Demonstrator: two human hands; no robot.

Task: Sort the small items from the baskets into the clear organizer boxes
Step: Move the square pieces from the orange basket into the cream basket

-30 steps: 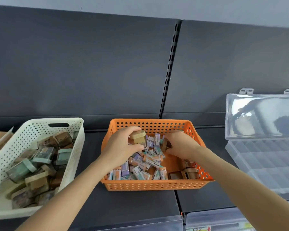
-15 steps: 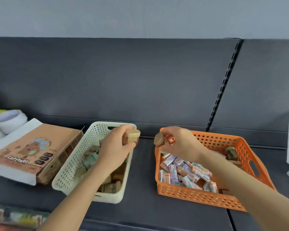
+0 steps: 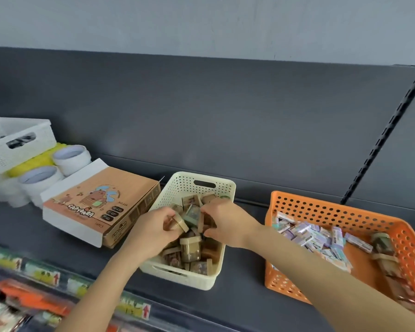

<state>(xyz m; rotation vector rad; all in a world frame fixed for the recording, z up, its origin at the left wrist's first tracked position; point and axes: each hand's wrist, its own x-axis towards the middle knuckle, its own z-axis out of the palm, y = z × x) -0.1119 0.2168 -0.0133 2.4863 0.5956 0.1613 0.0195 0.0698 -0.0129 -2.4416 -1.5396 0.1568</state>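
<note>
A cream perforated basket (image 3: 222, 188) sits on the dark shelf, full of small tan and brown boxes (image 3: 189, 248). Both hands are inside it. My left hand (image 3: 151, 232) grips a tan box (image 3: 179, 224) at the basket's left side. My right hand (image 3: 228, 221) reaches in from the right, with fingers and thumb curled round a small dark brown box among the pile. To the right stands an orange basket (image 3: 321, 207) holding several small purple and white packs (image 3: 319, 236) and a few brown boxes. No clear organizer box is in view.
A tan cartoon-printed carton (image 3: 101, 207) lies left of the cream basket, almost touching it. Behind the carton are white rolls (image 3: 70, 159) and a white basket (image 3: 17, 140). Price labels (image 3: 134, 307) line the shelf's front edge. A slotted upright (image 3: 381, 140) crosses the back panel.
The view swung left and the clear organizer left the frame. Both hands carried small boxes from the orange basket over into the cream basket.
</note>
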